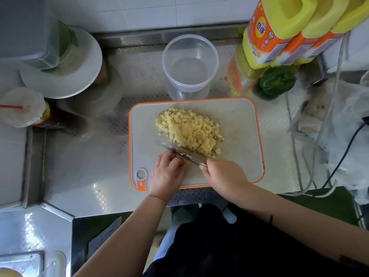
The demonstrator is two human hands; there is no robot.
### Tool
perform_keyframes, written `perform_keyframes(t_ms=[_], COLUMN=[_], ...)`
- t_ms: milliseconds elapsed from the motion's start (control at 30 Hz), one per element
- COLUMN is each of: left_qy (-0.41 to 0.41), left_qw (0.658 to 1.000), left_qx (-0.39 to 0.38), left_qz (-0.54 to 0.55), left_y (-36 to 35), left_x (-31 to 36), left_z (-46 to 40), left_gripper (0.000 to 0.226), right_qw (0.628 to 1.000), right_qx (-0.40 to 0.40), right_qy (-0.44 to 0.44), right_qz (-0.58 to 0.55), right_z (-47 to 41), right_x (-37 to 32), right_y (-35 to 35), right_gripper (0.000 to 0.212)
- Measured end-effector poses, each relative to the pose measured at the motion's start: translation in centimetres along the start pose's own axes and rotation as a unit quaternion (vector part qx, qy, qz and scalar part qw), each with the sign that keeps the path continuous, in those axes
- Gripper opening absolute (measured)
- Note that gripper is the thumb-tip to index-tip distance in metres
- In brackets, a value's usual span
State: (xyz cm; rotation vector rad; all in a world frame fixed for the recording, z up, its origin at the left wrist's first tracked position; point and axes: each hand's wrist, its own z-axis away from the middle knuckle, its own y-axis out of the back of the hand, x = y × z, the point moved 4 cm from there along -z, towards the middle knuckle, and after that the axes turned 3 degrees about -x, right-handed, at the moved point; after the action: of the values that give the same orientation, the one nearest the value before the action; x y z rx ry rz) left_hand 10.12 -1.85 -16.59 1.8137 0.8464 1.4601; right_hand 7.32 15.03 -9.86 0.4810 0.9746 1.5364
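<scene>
Both hands low: left hand (167, 172) curled, pinning a piece (187, 164); right hand (223, 174) grasping the knife (180, 153).

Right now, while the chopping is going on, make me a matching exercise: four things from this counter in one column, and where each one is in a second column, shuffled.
Things:
1. knife
2. clear tub
3. diced pile
4. pale uncut piece

Places:
A. heaped on the cutting board
B. under the left hand
C. in the grip of the right hand
D. on the counter, beyond the board

Pairs: 1-C, 2-D, 3-A, 4-B.
</scene>
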Motion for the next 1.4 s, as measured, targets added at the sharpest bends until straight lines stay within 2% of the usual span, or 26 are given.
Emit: perform_keyframes(t_ms=[133, 300, 600, 800, 933, 1067, 1200, 1400], left_qy=[0.006, 0.013, -0.001, -0.006, -0.017, -0.022, -0.036, -0.051], left_qw=[1.0, 0.999, 0.999, 0.999, 0.999, 0.999, 0.999, 0.998], left_qx=[-0.012, -0.023, 0.005, 0.001, 0.007, 0.011, 0.025, 0.045], left_qz=[0.023, 0.035, 0.043, 0.044, 0.046, 0.034, 0.02, 0.007], left_y=[-0.3, -0.6, -1.3, -1.5, -1.5, -1.3, -1.0, -1.0], left_x=[-0.1, -0.3, -0.6, -1.0, -1.0, -0.9, -0.6, -0.4], left_z=[-0.4, -0.1, 0.1, 0.1, 0.2, 0.1, 0.6, 0.7], left_gripper=[0.02, 0.025, 0.02, 0.02, 0.018, 0.02, 0.029, 0.017], right_qw=[0.999, 0.998, 0.999, 0.999, 0.989, 0.997, 0.999, 0.999], right_qx=[-0.001, -0.02, -0.028, -0.034, -0.072, -0.046, -0.038, -0.031], right_qy=[-0.006, -0.025, -0.014, -0.014, -0.043, -0.028, -0.017, -0.01], right_qz=[0.039, 0.048, 0.042, -0.024, -0.119, -0.056, -0.026, -0.018], right_z=[-0.1, -1.0, -2.3, -2.7, -3.9, -2.3, -0.5, -0.2], right_x=[-0.4, -0.6, -0.8, -0.5, 1.2, 1.2, 0.3, 0.0], right_y=[0.0, -0.7, -1.6, -1.5, -0.8, 0.0, 0.3, 0.3], right_gripper=[0.032, 0.016, 0.015, 0.031, 0.036, 0.045, 0.036, 0.032])
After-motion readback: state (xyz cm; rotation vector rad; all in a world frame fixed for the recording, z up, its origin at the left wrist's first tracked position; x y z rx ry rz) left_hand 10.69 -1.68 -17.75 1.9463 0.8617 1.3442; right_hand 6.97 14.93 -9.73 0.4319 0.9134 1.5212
